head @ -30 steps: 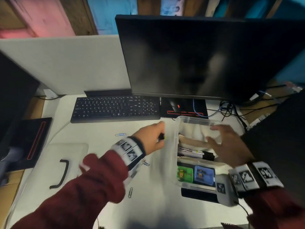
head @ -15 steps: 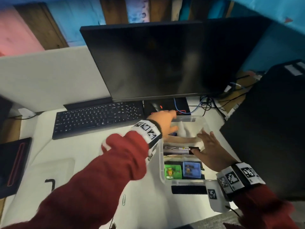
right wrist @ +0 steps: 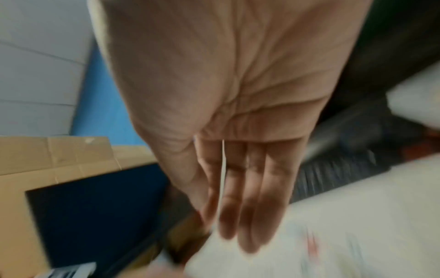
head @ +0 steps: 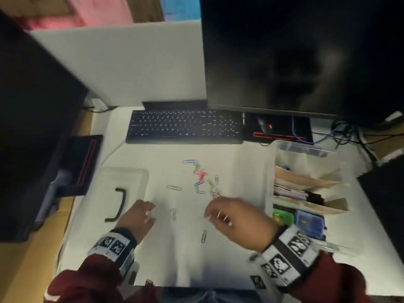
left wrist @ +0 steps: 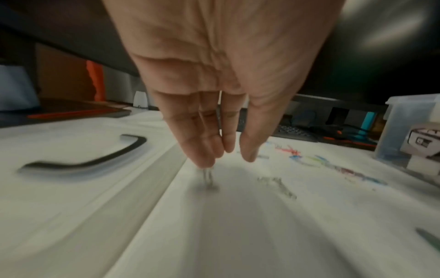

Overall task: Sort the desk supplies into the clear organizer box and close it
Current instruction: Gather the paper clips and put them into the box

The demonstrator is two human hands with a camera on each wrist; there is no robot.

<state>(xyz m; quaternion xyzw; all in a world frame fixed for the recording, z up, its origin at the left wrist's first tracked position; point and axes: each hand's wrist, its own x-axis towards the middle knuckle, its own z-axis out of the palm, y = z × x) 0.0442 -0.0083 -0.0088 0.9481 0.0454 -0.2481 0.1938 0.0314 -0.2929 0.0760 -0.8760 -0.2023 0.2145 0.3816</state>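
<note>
Both hands hang loose-fingered over scattered paper clips [head: 202,179]; lid [head: 122,191] left, organizer box [head: 301,147] right.

Office cubicle desk, black monitor [head: 301,53], keyboard [head: 185,126], white partition panel [head: 122,64], tangled cables [head: 347,134]

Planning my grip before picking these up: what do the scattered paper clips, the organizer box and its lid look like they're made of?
Paper clips: thin bent wire, some coloured red, blue, green, likely coated; others bare grey metal. Organizer box: clear glossy plastic, contents visible through the walls. Lid: translucent frosted plastic, with a dark, apparently plastic handle.
</note>
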